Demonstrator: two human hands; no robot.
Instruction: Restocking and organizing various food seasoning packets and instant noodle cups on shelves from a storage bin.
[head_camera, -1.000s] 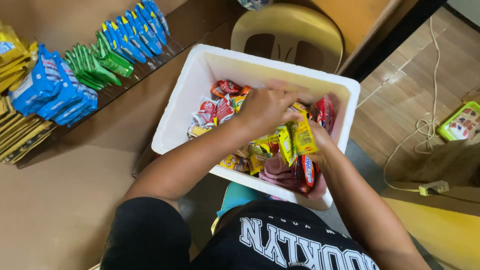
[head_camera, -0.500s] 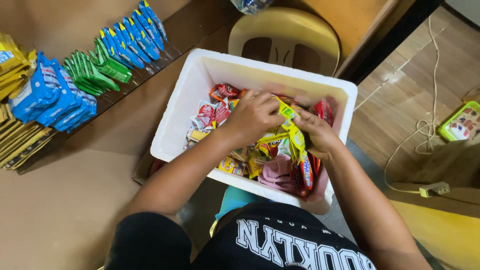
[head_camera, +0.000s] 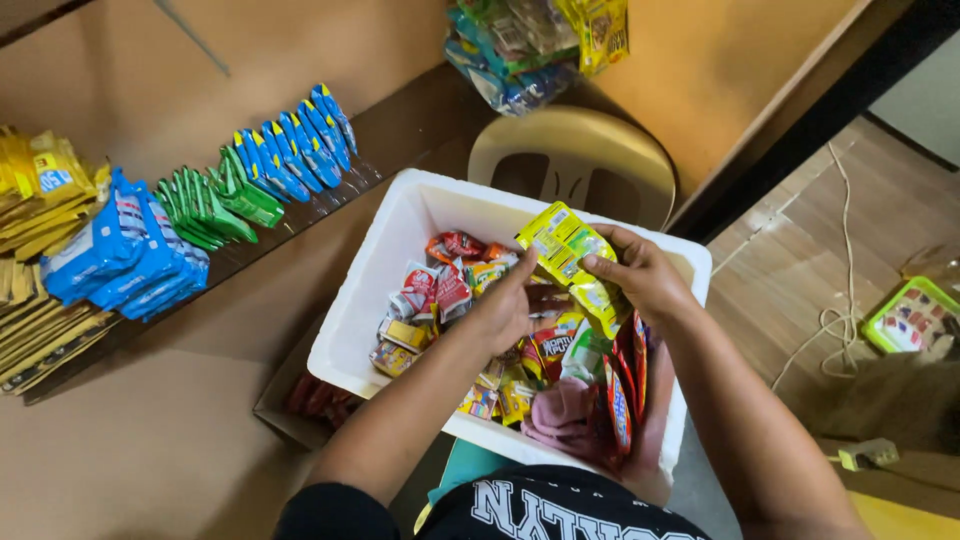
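Looking down past the pink packets (head_camera: 562, 412) nearest me, I see my left hand (head_camera: 503, 312) curled low among the mixed sachets in the white foam box (head_camera: 372, 290), its grip hidden from me. My right hand (head_camera: 640, 275) pinches a strip of yellow sachets (head_camera: 570, 255), lifted just above the heap. I judge this is sorting; the strip wants drawing free without snagging. Beyond, blue packets (head_camera: 290, 150) hang on the rack.

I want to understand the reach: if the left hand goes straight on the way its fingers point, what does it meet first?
Probably the yellow packet, which the left hand already reaches beside the right hand.
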